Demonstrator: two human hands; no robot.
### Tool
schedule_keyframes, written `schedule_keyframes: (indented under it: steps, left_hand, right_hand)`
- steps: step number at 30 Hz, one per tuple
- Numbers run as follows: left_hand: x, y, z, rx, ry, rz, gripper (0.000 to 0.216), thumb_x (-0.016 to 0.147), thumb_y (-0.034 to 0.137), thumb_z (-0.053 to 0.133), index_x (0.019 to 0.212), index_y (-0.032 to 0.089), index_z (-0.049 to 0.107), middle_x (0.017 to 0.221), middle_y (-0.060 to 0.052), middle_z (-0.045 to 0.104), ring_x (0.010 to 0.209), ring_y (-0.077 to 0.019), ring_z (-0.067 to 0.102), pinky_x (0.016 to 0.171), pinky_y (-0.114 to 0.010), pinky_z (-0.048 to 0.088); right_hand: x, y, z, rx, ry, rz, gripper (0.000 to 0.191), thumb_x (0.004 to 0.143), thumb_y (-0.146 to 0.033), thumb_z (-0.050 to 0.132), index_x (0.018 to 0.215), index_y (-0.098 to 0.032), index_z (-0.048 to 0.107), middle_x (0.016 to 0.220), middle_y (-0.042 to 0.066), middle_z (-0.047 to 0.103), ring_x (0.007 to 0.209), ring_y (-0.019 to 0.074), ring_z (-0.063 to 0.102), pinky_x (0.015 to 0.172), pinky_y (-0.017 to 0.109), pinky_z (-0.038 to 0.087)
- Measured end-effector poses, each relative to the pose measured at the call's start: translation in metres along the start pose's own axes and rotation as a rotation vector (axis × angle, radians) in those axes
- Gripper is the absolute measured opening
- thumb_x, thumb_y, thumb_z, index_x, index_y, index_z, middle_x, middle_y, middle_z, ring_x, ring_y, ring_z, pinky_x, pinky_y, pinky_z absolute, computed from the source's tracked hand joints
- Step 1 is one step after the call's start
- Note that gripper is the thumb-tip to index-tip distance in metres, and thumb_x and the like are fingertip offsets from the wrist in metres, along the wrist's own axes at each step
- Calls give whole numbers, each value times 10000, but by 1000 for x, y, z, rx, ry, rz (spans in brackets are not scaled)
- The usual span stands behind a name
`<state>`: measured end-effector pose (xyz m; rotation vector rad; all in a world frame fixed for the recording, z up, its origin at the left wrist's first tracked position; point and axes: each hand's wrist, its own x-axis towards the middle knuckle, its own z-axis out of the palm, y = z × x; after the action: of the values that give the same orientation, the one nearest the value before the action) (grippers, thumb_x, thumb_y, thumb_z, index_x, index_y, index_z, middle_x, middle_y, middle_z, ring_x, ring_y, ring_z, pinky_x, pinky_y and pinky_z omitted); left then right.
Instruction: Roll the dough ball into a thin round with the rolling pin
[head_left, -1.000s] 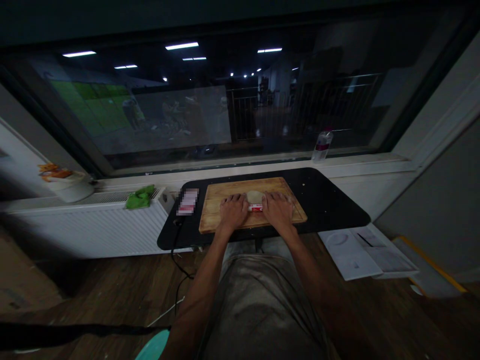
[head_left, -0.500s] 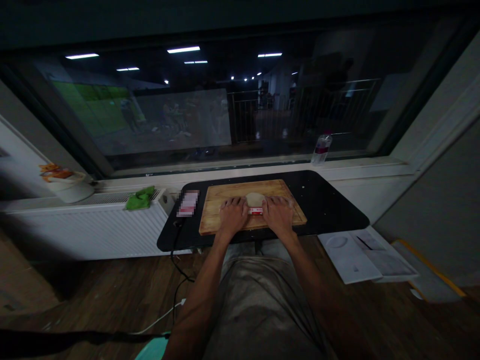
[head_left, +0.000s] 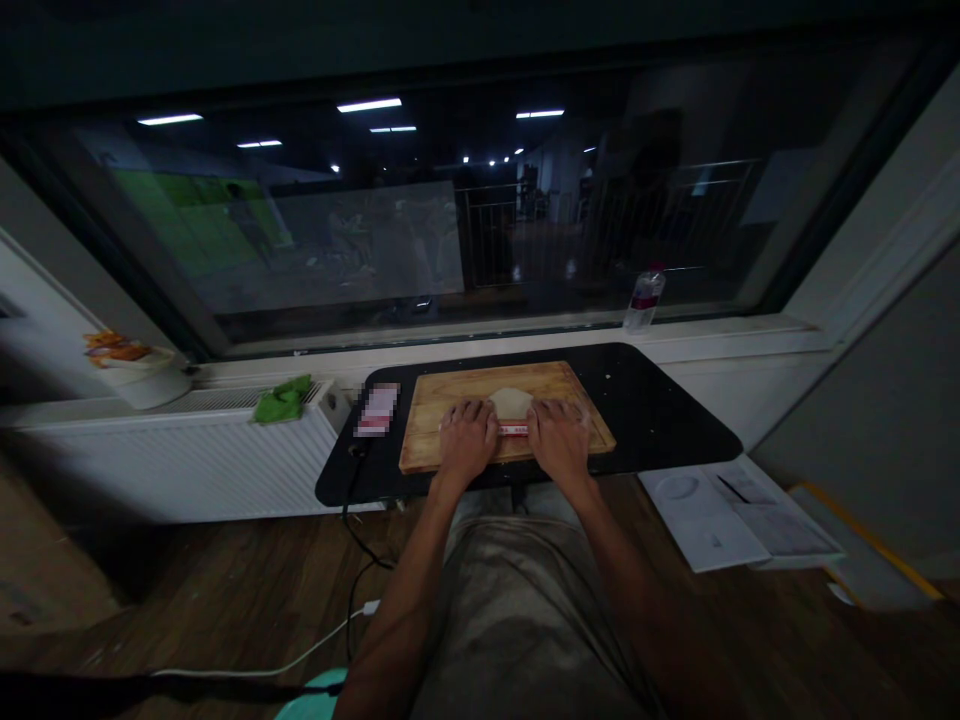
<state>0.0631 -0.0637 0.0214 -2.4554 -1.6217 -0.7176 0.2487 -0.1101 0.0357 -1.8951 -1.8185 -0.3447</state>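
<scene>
Head view: left hand (head_left: 466,440) and right hand (head_left: 559,441), palms flat over a red-and-white labelled roller (head_left: 514,429) (fingers uncurled), have drawn it nearer across pale flattened dough (head_left: 511,403) on the rectangular wooden cutting board (head_left: 431,420), so rolling continues.

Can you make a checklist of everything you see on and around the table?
Surface: black table carrying a wooden board.
Things in hand: pale dough on the board; a roller with a red and white label under both palms.
Clutter: bottle on the sill, green cloth on the radiator, papers on the floor.
Hands: left hand and right hand lie flat on the roller.
Cables: white cable on the floor.
Surroundings: dark window.
</scene>
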Motion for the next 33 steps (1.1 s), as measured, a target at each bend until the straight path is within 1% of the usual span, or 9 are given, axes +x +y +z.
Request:
schedule_keyframes:
  steps: [3, 7, 10, 14, 20, 24, 28, 33]
  left_hand:
    - [-4, 0, 0, -4, 13, 3, 443, 1225, 304, 444, 1519, 243, 769, 1607, -107, 759, 1527, -334, 647, 1310, -538, 473]
    - [-3, 0, -2, -2, 1, 18, 446, 1228, 317, 434, 1511, 242, 770, 1609, -104, 758, 1520, -328, 644, 1313, -532, 465]
    - [2, -1, -4, 11, -29, 17, 459, 1231, 328, 419, 1517, 236, 765, 1597, -105, 765, 1502, -329, 649, 1295, -526, 473]
    - [11, -1, -5, 24, -71, 3, 465, 1242, 355, 410, 1520, 245, 766, 1611, -100, 756, 1500, -321, 652, 1260, -495, 496]
    - [25, -1, -11, 38, -134, -8, 479, 1253, 373, 401, 1571, 259, 741, 1627, -106, 745, 1493, -317, 658, 1222, -469, 512]
    - [34, -1, -15, 50, -191, -17, 510, 1255, 369, 365, 1573, 243, 742, 1611, -116, 754, 1434, -329, 687, 1194, -487, 520]
    - [36, 0, -16, 41, -191, -27, 523, 1253, 375, 358, 1597, 246, 730, 1614, -109, 754, 1423, -332, 689, 1191, -500, 526]
    - [27, 1, -15, 30, -157, -21, 501, 1250, 353, 371, 1553, 243, 755, 1596, -99, 769, 1468, -309, 671, 1234, -475, 515]
  right_hand:
    - [-4, 0, 1, -5, 18, -8, 445, 1229, -301, 408, 1391, -219, 813, 1439, 154, 822, 1392, 346, 647, 1257, 532, 301]
    - [-2, 0, 2, -10, 16, -9, 461, 1239, -317, 387, 1390, -211, 810, 1437, 161, 821, 1387, 345, 642, 1243, 523, 308]
    - [3, 0, 0, -19, -14, -2, 479, 1241, -324, 376, 1396, -203, 812, 1399, 167, 833, 1344, 351, 662, 1216, 526, 334]
    - [14, -1, -2, -34, -65, 13, 488, 1239, -328, 375, 1355, -195, 829, 1359, 169, 845, 1304, 351, 688, 1185, 512, 363]
    - [34, -1, -4, -63, -117, 26, 483, 1229, -340, 396, 1448, -184, 797, 1546, 177, 777, 1370, 347, 684, 1159, 479, 403]
    - [46, -2, -10, -81, -184, 27, 498, 1238, -359, 372, 1404, -193, 811, 1490, 161, 803, 1373, 339, 694, 1138, 458, 429]
    - [49, -4, -14, -89, -208, 32, 484, 1238, -362, 382, 1398, -204, 811, 1465, 151, 813, 1384, 334, 694, 1136, 447, 438]
    - [40, -4, -13, -78, -186, 30, 502, 1240, -357, 365, 1373, -198, 822, 1456, 163, 816, 1360, 336, 699, 1145, 451, 432]
